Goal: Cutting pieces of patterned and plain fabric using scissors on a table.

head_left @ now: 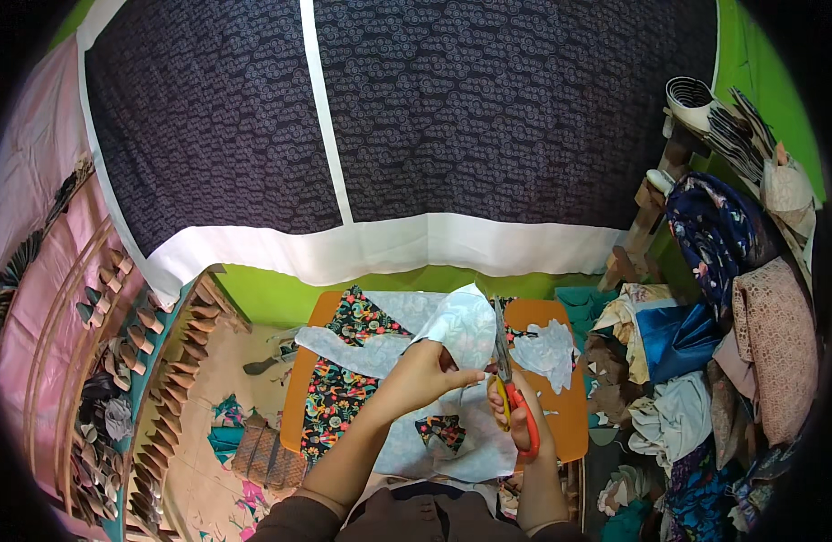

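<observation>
Dark patterned cloth with white bands [488, 117] hung across the wall above a small orange table [570, 425], where black floral fabric [339, 379] lay under a pale blue sheet [461, 330]. Heaped textiles [705, 343] crowded the person's right side. The left hand [420, 375] pinched the sheet's raised edge, fingers closed on it, while the right hand [527, 425] gripped red-handled scissors [504, 370] (blades nearly closed, pointing upward) at that edge. Cutting looked under way; the next snip likely needed the sheet held taut.
</observation>
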Motion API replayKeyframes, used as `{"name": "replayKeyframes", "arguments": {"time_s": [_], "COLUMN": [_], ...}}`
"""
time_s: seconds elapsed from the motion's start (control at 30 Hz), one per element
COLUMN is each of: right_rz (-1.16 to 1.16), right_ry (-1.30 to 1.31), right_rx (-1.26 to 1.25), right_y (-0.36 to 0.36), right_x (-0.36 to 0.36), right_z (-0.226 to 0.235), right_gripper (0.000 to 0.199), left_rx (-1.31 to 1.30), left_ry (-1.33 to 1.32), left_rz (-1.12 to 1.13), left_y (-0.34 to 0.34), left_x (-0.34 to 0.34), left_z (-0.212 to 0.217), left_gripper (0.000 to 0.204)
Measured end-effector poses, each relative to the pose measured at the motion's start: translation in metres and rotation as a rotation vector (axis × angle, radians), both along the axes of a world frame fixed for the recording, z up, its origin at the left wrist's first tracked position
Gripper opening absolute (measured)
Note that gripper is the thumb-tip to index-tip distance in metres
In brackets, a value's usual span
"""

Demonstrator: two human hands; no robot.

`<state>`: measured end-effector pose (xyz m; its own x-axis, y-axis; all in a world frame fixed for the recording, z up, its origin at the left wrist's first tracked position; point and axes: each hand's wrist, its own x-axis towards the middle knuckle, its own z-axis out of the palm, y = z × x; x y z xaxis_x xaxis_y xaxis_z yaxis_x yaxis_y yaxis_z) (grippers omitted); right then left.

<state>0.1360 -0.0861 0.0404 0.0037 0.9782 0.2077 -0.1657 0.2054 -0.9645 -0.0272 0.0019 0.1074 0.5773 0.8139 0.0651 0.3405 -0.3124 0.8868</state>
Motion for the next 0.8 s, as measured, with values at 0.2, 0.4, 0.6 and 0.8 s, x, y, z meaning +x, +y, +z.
{"name": "replayKeyframes", "arguments": {"time_s": [0.2, 0.4, 0.6, 0.8], "right_rz": [0.047, 0.059, 0.096, 0.111], "right_ry": [0.011, -0.06, 0.025, 0.053], "right_rx": [-0.102, -0.124, -0.055, -0.202], "right_y": [-0.006, -0.008, -0.006, -0.009], "right_x": [0.001, 0.007, 0.01, 0.012], "right_z": [0.015, 0.015, 0.009, 0.01], "right_gripper": [0.087, 0.091, 0.064, 0.043], "left_rx": [-0.014, -0.08, -0.011, 0.0], "left_ry": [-0.043, 0.045, 0.055, 0.048], "left_rz": [-0.049, -0.079, -0.147, -0.133], "left_y": [0.002, 0.002, 0.004, 0.001], "left_x": [-0.003, -0.007, -0.008, -0.01], "left_z": [-0.007, 0.006, 0.001, 0.006], "left_gripper": [0.074, 0.072, 0.075, 0.074]}}
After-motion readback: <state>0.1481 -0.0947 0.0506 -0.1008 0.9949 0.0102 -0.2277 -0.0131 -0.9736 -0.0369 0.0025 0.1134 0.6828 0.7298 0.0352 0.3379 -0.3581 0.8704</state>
